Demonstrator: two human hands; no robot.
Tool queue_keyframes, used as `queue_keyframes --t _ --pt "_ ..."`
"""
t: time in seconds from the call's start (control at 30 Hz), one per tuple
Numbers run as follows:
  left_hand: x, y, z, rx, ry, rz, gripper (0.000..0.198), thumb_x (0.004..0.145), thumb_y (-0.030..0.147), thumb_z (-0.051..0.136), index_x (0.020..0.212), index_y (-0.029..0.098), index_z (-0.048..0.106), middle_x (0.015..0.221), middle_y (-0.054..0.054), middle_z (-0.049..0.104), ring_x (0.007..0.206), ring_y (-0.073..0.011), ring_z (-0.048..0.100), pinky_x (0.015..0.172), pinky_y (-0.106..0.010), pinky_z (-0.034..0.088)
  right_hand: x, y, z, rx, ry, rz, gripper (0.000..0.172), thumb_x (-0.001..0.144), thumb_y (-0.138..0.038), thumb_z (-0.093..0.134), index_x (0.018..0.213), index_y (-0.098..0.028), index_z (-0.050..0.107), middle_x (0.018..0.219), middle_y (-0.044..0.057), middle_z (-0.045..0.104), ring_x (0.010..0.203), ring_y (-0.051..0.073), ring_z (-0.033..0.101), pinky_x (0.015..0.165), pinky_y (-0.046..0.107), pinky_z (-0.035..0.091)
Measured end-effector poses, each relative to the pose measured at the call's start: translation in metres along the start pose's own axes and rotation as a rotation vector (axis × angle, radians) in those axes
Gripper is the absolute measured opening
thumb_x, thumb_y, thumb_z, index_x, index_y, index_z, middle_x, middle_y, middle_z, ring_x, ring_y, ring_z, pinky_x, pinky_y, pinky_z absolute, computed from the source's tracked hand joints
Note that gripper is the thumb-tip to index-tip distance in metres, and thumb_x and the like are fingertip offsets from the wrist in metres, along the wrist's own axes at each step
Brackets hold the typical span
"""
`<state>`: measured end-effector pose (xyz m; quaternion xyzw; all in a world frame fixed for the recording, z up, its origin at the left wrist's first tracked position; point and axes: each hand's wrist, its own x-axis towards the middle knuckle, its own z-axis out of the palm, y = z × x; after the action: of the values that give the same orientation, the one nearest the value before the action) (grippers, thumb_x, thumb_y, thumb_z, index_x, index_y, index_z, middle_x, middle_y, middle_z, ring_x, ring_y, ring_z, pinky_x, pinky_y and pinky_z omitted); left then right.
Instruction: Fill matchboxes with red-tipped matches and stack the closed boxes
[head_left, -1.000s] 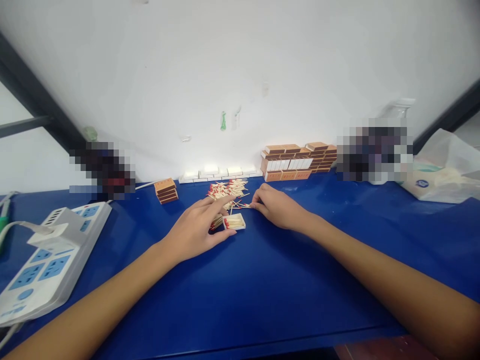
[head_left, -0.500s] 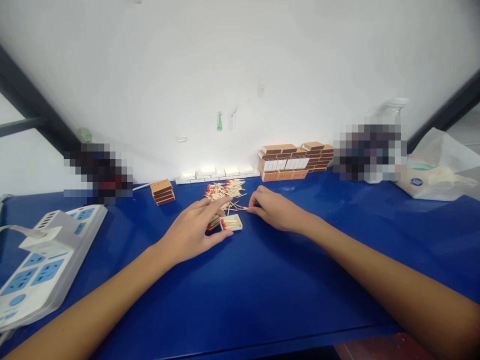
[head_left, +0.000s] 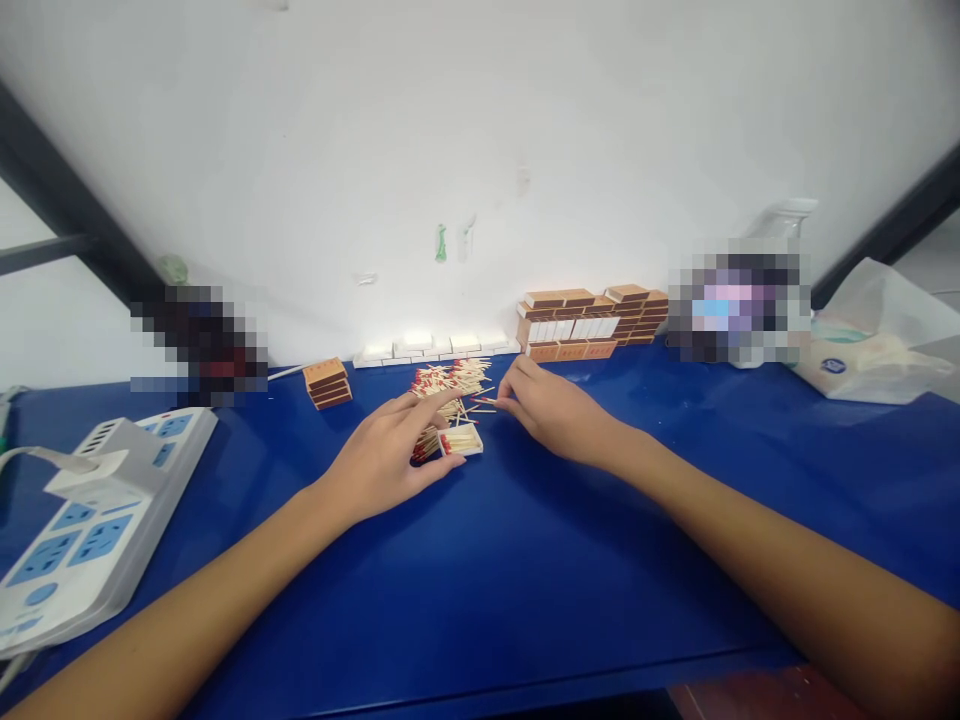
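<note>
A white matchbox tray [head_left: 472, 452] with several red-tipped matches in it sits on the blue table. My left hand [head_left: 386, 455] is around its left end, thumb along the near side and fingers over the far side. Just behind the tray lies a loose heap of matches [head_left: 454, 377], partly covered by my left fingers. To the right of the heap, my right hand [head_left: 540, 405] pinches a match [head_left: 486, 401], its thumb and forefinger pressed together at one end. More matches show beneath my left palm, mostly hidden.
White trays [head_left: 420, 349] line the wall behind the heap. Brown matchboxes [head_left: 577, 335] are stacked at the back right, and a small stack of matchboxes [head_left: 327, 384] stands at left. A power strip [head_left: 112, 530] lies at far left, a tissue pack [head_left: 862, 350] at far right.
My right hand has risen slightly away from the tray, its match lifted a little. My left hand and the tray stay nearly where they were.
</note>
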<state>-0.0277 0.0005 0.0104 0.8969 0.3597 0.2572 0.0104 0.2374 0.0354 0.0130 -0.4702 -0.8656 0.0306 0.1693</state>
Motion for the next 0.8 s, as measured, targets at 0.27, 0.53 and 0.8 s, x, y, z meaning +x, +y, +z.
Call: queue_keyframes --t 0.27,0.53,0.8 --pt "0.0 -0.002 0.003 0.028 0.029 -0.024 0.071 0.092 0.042 0.073 0.152 0.024 0.039 0.118 -0.008 0.071 0.112 -0.0272 0.064 0.095 -0.045 0.056 -0.006 -0.024 -0.001 0.185 -0.029 -0.181 0.014 0.107 -0.027 0.047 0.099 -0.018 0.055 0.108 0.008 0.056 0.086 0.018 0.058 0.077 0.032 0.048" --pt "-0.001 0.0 0.003 -0.011 -0.009 -0.006 0.071 0.093 0.044 0.072 0.153 0.026 0.039 0.123 -0.007 0.071 0.115 -0.0263 0.064 0.097 -0.044 0.056 -0.009 -0.037 0.003 0.091 -0.074 -0.228 0.01 0.105 -0.022 0.052 0.103 -0.015 0.06 0.11 0.009 0.058 0.084 0.017 0.06 0.074 0.031 0.049" --pt "-0.001 0.002 0.004 -0.036 0.01 0.021 0.068 0.094 0.045 0.071 0.152 0.026 0.039 0.125 -0.008 0.069 0.113 -0.0255 0.065 0.096 -0.043 0.056 -0.011 -0.039 0.003 0.189 -0.002 -0.253 0.012 0.104 -0.025 0.055 0.103 -0.016 0.063 0.109 0.008 0.059 0.088 0.017 0.06 0.079 0.032 0.05"
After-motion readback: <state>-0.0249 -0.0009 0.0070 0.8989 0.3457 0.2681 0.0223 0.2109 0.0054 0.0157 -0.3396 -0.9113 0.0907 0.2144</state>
